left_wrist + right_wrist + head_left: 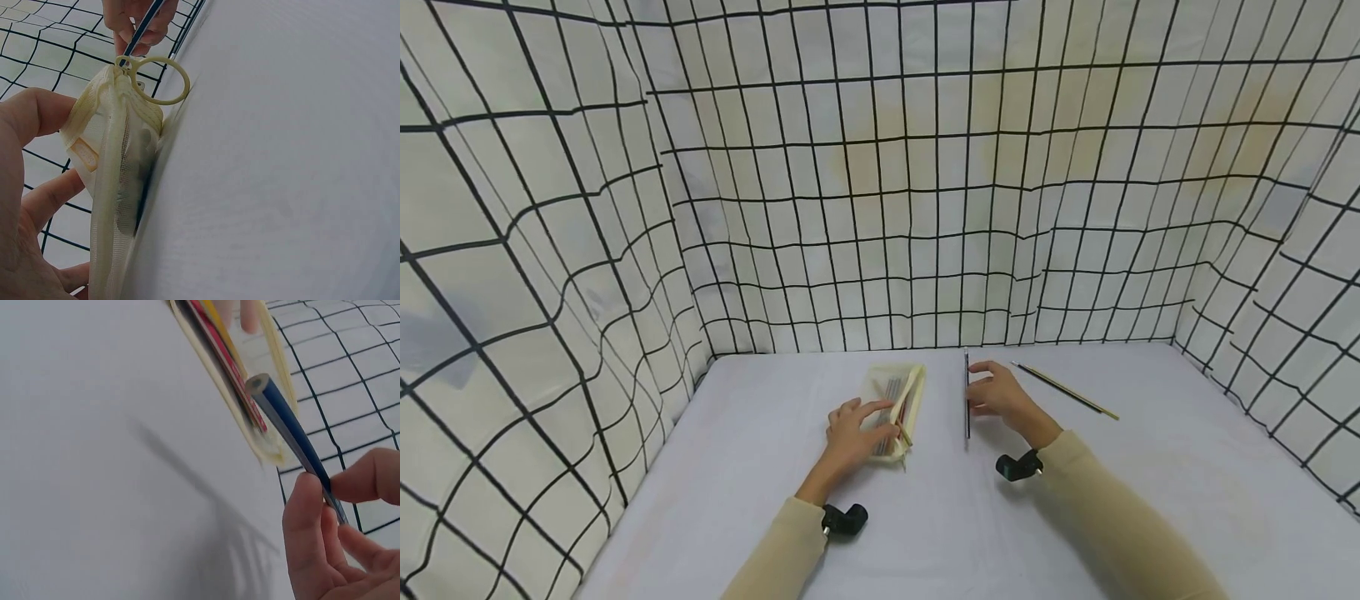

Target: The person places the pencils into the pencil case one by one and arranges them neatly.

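Observation:
My left hand (852,435) holds a pale yellow mesh pencil pouch (917,385) on the table, thumb and fingers at its edge. A ring zip pull (187,83) hangs at one end of the pouch. Through its open side, the right wrist view shows a red pencil (232,367) and a yellow pencil (220,324) inside. To the right of the pouch, my right hand (1003,398) pinches a blue pencil (289,423) between thumb and fingers. The blue pencil is apart from the pouch, and its flat end faces the right wrist camera.
Farther right, a dark pencil (1060,386) and a yellow one (1108,414) lie side by side on the white table (925,533). A white sheet with a black grid (880,192) stands behind the table and along both sides.

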The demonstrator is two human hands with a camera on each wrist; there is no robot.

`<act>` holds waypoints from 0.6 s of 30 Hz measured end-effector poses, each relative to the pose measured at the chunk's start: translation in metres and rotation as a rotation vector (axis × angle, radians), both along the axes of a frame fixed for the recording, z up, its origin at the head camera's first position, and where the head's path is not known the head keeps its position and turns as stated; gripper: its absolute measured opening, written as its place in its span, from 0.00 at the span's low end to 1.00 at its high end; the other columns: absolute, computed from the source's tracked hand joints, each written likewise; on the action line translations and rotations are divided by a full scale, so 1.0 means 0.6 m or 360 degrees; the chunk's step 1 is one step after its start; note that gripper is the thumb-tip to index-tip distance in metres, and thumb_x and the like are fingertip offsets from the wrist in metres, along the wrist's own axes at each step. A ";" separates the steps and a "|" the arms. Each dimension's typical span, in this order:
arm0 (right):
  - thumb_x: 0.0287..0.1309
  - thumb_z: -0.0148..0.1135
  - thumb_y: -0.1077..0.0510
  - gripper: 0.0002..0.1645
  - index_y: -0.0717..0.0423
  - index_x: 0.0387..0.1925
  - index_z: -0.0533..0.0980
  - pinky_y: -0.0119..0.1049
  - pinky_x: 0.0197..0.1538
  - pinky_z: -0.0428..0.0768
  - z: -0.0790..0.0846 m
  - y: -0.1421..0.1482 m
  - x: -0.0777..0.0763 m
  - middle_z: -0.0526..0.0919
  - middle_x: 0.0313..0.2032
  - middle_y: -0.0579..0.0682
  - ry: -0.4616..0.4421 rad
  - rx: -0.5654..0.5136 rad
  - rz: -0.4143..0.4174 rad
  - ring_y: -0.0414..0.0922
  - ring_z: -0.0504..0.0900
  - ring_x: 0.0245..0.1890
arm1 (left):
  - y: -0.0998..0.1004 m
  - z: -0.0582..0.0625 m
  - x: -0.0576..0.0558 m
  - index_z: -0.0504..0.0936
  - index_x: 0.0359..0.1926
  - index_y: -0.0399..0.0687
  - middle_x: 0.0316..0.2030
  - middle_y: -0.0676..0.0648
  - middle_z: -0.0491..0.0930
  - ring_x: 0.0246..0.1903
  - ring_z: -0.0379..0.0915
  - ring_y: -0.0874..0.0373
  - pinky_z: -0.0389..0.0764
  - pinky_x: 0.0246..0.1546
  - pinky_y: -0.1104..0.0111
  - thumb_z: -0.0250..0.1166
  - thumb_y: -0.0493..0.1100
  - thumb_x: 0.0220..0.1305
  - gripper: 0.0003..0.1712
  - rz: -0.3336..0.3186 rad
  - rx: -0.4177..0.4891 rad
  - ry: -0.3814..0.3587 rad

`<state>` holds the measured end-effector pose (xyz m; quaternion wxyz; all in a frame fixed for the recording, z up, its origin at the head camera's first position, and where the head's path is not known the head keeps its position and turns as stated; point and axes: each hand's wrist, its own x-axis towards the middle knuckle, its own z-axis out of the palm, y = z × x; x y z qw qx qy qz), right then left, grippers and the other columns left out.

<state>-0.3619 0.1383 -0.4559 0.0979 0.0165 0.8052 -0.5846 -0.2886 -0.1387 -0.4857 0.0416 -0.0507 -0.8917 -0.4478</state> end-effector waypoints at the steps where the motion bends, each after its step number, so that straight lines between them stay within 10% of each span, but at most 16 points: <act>1: 0.65 0.59 0.66 0.33 0.58 0.70 0.64 0.38 0.43 0.86 0.000 -0.006 0.001 0.79 0.53 0.62 -0.0021 -0.0024 -0.0017 0.49 0.82 0.42 | -0.001 0.000 -0.001 0.84 0.60 0.63 0.74 0.30 0.59 0.73 0.46 0.31 0.52 0.67 0.32 0.69 0.56 0.59 0.27 0.0001 -0.0002 0.0001; 18: 0.59 0.58 0.70 0.40 0.60 0.72 0.58 0.33 0.35 0.86 -0.015 -0.100 0.016 0.79 0.48 0.62 -0.0045 -0.0405 -0.0275 0.45 0.82 0.34 | 0.000 -0.004 -0.003 0.84 0.61 0.65 0.75 0.32 0.60 0.73 0.47 0.32 0.52 0.67 0.32 0.69 0.57 0.58 0.28 0.0020 -0.0009 -0.0004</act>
